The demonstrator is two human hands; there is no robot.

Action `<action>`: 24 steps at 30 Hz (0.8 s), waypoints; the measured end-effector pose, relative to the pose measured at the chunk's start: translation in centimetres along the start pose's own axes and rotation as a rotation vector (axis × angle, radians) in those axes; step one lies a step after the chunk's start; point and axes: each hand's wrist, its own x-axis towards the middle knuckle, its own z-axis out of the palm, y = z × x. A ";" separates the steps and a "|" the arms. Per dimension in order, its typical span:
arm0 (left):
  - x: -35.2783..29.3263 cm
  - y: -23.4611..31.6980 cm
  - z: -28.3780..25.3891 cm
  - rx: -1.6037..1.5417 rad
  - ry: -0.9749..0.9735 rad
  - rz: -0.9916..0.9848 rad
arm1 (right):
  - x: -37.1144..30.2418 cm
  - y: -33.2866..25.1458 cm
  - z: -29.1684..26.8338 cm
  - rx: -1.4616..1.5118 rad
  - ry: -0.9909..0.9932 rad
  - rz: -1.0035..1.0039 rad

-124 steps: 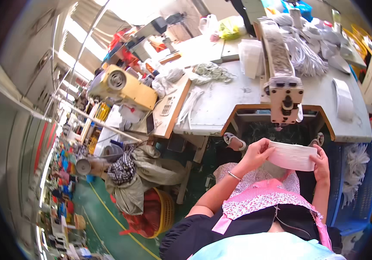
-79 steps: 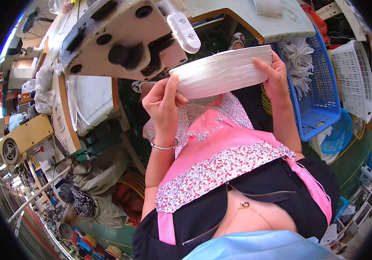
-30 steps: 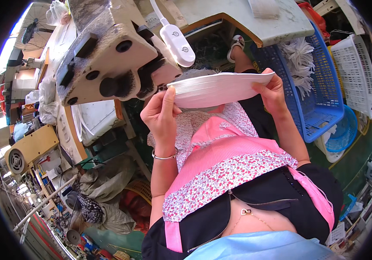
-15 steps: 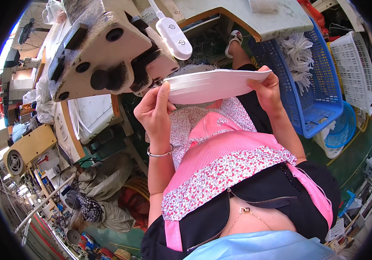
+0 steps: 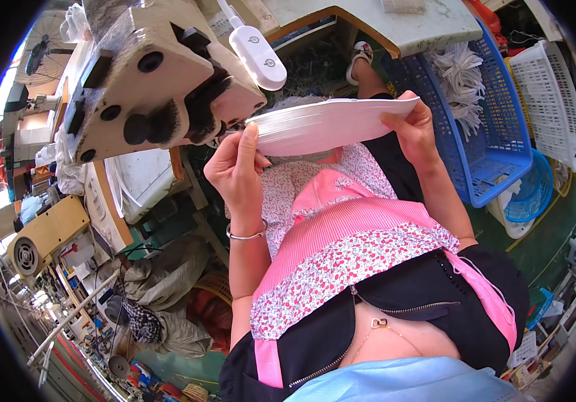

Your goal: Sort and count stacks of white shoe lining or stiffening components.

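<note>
A white stack of thin, layered sheets or strips (image 5: 335,127) is stretched between my two hands above my lap, its lower edge bowed; its exact kind I cannot make out. My left hand (image 5: 237,161) pinches the left end, thumb on top, close under the head of a sewing-type machine (image 5: 160,80). The right end is gripped by my right hand (image 5: 414,130), thumb on the near face and fingers hidden behind. Beneath the stack lies my pink striped and floral apron (image 5: 361,234).
A white switch box on a cable (image 5: 259,59) hangs beside the machine head. To the right stand a blue basket (image 5: 499,181) with white strip bundles (image 5: 459,74), and a white crate (image 5: 549,100). A worktable (image 5: 428,30) extends at the far side. Another person's foot (image 5: 360,63) shows below it.
Both hands and the white stack have shifted slightly left and up in the picture. The machine head appears shifted left too. The grip at both ends stays the same.
</note>
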 end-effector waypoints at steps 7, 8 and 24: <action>0.0 0.1 -0.2 -0.013 -0.011 0.010 | 2.0 -1.1 0.1 -0.062 -0.024 -0.068; 0.0 0.1 -0.3 0.004 -0.038 0.011 | 2.3 -1.4 0.2 -0.061 -0.024 -0.066; 0.3 0.4 -1.8 -0.073 -0.045 -0.006 | 7.4 -3.6 2.7 -0.092 -0.138 0.112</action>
